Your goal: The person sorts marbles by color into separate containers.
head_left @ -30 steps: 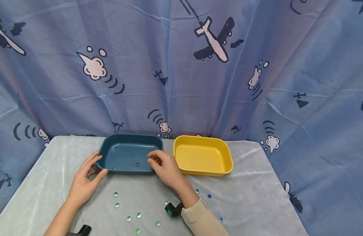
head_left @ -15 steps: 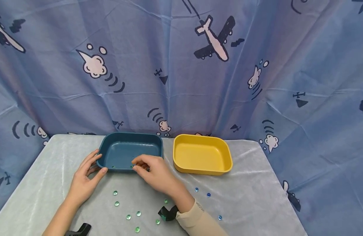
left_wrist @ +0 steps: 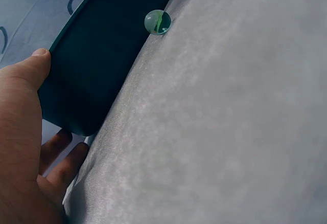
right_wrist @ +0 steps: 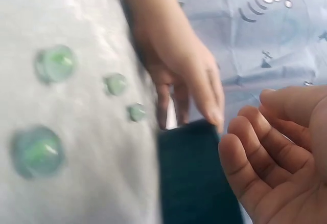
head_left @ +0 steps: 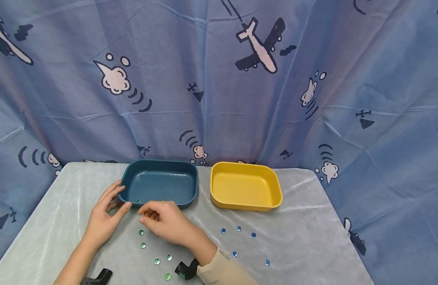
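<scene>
At its near left corner, a dark teal plastic tray (head_left: 160,183) is held by my left hand (head_left: 104,219), thumb on the front wall and fingers on the end. In the left wrist view, the thumb meets the wall's upper edge. My right hand (head_left: 168,221) hovers just in front of the tray, fingers loosely curled; the right wrist view shows nothing between them. Below its fingertips lies a green glass marble (head_left: 141,232), with several more green marbles (right_wrist: 38,151) nearer me. A green marble (head_left: 139,201) shows inside the tray by its front wall.
A yellow tray (head_left: 245,186) stands right of the teal one. Several blue marbles (head_left: 235,254) lie loose on the grey velvety cloth (head_left: 304,237) in front of it. A blue patterned curtain (head_left: 219,99) hangs directly behind the table.
My right hand has moved left and toward me, from over the teal tray to in front of it, uncovering more blue marbles. The left hand stays at the tray's corner.
</scene>
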`<state>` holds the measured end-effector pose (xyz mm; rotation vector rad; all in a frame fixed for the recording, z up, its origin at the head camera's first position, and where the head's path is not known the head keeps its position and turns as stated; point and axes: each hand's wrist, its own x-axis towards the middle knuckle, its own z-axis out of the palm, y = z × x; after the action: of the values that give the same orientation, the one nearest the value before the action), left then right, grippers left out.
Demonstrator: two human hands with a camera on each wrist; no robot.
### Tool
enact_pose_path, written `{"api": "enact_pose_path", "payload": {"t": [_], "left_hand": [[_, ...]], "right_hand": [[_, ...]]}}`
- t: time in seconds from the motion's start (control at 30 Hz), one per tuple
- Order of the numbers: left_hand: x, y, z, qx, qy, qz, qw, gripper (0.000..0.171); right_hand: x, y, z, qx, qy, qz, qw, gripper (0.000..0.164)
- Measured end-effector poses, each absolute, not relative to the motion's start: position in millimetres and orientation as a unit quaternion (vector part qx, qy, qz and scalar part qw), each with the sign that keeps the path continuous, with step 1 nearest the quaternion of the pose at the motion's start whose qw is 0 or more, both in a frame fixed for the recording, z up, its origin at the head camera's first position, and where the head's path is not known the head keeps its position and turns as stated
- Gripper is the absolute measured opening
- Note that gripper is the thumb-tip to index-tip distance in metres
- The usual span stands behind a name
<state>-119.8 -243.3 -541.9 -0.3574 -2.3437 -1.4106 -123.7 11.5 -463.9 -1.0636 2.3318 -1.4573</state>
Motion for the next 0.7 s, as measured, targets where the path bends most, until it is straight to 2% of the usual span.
{"api": "enact_pose_path", "payload": {"t": [0.17, 0.43, 0.7], "left_hand": [[-121, -244, -542, -0.129, -0.832, -0.505, 0.191, 0.061], [-122, -243, -542, -0.129, -0.828, -0.512, 0.188, 0.061], [-122, -245, -542, -0.129, -0.827, -0.514, 0.191, 0.062]], "right_hand": [[-124, 2, -476, -0.362, 0.797, -0.470, 0.115, 0.017], [-125, -1, -491, -0.363, 0.815, -0.440, 0.100, 0.014], [-126, -8, -504, -0.374, 0.834, -0.391, 0.108, 0.016]]}}
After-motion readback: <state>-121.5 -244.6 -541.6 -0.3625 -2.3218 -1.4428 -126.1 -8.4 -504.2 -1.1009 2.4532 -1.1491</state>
